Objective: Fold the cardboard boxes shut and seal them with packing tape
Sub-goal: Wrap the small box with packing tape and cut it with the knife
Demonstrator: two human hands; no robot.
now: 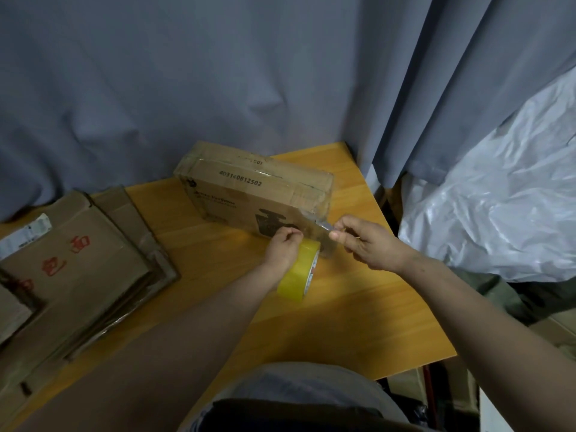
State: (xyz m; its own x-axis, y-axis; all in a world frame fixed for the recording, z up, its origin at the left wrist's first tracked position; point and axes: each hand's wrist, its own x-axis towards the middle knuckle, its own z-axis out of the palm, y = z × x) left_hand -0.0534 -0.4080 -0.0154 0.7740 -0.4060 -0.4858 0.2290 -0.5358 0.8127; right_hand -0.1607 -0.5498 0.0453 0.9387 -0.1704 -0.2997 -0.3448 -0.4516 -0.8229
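Observation:
A closed cardboard box (249,188) printed with a number stands on its long edge on the wooden table (343,307), its seams shiny with clear tape. A yellow roll of packing tape (300,269) hangs around my left wrist. My left hand (283,244) has its fingers curled against the box's lower front face, pinching at the tape there. My right hand (364,241) pinches a small metal blade (325,226) whose tip touches the box's lower right corner.
A pile of flattened cardboard boxes (78,269) with red characters lies on the table's left side. A grey curtain (218,73) hangs behind the table. A crumpled white plastic sheet (505,194) fills the right.

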